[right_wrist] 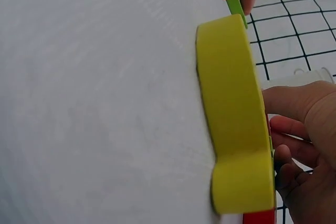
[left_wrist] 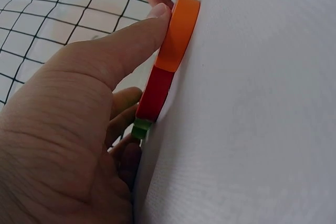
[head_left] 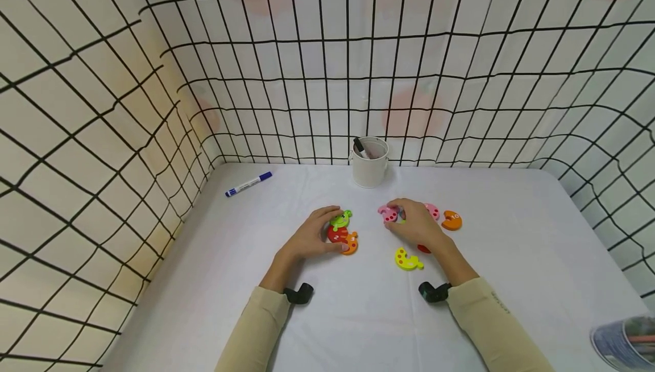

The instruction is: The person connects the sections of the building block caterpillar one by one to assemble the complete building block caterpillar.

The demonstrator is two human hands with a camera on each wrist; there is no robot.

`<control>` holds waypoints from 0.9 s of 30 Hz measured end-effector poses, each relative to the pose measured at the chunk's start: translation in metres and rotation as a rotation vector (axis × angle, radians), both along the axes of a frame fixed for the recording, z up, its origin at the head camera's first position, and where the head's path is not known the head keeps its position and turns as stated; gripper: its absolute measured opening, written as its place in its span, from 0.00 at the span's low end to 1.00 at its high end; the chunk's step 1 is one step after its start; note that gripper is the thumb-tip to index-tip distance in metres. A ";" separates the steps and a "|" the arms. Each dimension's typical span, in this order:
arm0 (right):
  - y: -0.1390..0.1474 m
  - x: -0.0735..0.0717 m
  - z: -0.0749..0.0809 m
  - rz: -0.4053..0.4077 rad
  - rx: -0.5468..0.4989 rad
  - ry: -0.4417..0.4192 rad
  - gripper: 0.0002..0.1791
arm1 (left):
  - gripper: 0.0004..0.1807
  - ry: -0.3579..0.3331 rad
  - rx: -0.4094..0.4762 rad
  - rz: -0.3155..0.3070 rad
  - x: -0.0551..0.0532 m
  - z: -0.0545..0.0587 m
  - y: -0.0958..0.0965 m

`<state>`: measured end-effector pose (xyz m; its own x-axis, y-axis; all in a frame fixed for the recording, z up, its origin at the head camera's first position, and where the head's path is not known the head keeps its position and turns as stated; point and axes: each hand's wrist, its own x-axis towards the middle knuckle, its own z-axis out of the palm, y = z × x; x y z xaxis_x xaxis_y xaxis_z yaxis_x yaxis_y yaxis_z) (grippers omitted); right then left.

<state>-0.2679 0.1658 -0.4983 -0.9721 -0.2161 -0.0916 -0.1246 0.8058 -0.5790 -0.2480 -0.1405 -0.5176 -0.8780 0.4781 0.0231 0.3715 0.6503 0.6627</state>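
Thumb and fingers of your left hand [head_left: 311,236] clasp a touching green piece [head_left: 340,221], red piece [head_left: 336,234] and orange piece [head_left: 351,243] on the bench [head_left: 358,326]. Well apart from it, your right hand [head_left: 418,225] pinches a pink piece [head_left: 390,214]. Near that hand lies a yellow piece [head_left: 406,260]; behind both hands, a white bucket [head_left: 369,173] holds a black-capped pen [head_left: 360,147].

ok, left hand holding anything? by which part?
Left hand grips orange piece, red piece and green piece together by the ends: thumb on orange, fingers at green.
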 end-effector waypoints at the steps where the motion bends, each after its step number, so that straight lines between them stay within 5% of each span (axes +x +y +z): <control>1: 0.000 0.000 0.000 -0.002 -0.004 -0.001 0.31 | 0.47 -0.002 -0.002 0.000 0.000 0.000 0.000; 27: -0.008 0.020 0.011 0.064 -0.075 0.046 0.27 | 0.46 -0.017 0.013 -0.016 -0.003 -0.004 -0.001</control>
<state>-0.2482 0.1573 -0.4874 -0.9587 -0.2830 -0.0281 -0.2028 0.7496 -0.6301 -0.2506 -0.1417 -0.5211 -0.8705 0.4919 0.0145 0.3705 0.6355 0.6774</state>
